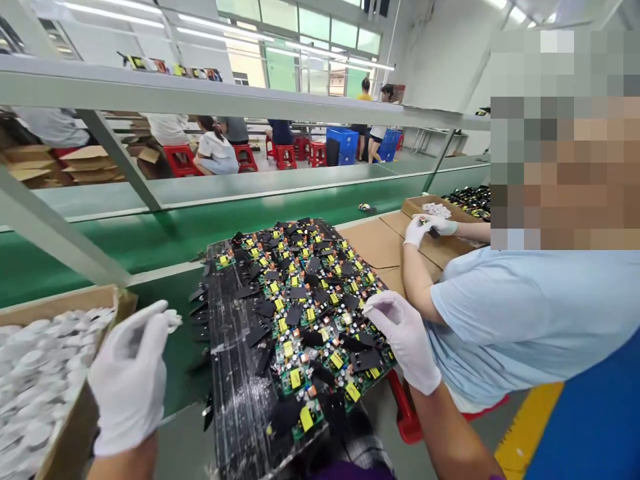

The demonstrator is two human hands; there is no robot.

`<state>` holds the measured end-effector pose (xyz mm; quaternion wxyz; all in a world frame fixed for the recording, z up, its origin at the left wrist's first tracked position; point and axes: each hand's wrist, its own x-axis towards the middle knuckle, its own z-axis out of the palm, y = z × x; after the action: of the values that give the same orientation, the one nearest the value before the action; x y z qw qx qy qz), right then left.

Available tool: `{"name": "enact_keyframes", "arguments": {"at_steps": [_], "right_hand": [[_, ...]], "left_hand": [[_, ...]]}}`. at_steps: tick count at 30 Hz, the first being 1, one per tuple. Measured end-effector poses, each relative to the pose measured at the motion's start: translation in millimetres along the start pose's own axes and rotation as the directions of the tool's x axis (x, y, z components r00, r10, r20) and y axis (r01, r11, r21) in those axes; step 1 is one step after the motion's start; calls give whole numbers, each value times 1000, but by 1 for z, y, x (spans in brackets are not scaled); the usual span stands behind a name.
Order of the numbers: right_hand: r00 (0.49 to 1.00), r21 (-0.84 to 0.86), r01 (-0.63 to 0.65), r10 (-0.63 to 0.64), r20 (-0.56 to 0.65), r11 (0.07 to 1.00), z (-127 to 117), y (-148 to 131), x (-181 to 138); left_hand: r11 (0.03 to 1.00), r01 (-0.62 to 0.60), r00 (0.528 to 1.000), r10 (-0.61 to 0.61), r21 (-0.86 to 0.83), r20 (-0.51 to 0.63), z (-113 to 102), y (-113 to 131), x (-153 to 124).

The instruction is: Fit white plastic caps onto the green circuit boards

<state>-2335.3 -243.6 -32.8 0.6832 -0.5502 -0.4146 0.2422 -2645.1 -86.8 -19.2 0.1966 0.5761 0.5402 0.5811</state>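
Observation:
My left hand point(133, 377), in a white glove, is raised between the box of white pieces and the board stack. Its thumb and fingers are pinched together at a small white piece point(173, 321), whose exact kind I cannot make out. My right hand point(403, 337), also gloved, hovers over the right edge of the circuit boards point(295, 379). Its thumb and fingertips are drawn together; what is between them, if anything, is hidden. The green boards carry yellow transformers and black plastic parts. They lie in rows on a black, tape-wrapped panel point(235, 400).
A cardboard box of round white pieces point(37, 360) stands at my left. A green conveyor belt point(280, 203) runs across behind the panel, with a small board point(367, 208) on it. At right, a co-worker's gloved hands point(423, 230) hold a part above cardboard point(370, 243).

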Motion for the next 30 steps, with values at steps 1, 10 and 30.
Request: {"name": "enact_keyframes", "arguments": {"at_steps": [1, 10, 30], "right_hand": [[1000, 40, -12, 11, 7, 999, 0, -2, 1], [972, 99, -10, -13, 236, 995, 18, -18, -35], [872, -83, 417, -373, 316, 905, 15, -21, -93]], "left_hand": [[1000, 11, 994, -10, -8, 110, -3, 18, -22], [970, 2, 744, 160, -241, 649, 30, 92, -148], [734, 580, 655, -163, -353, 738, 13, 100, -174]]}}
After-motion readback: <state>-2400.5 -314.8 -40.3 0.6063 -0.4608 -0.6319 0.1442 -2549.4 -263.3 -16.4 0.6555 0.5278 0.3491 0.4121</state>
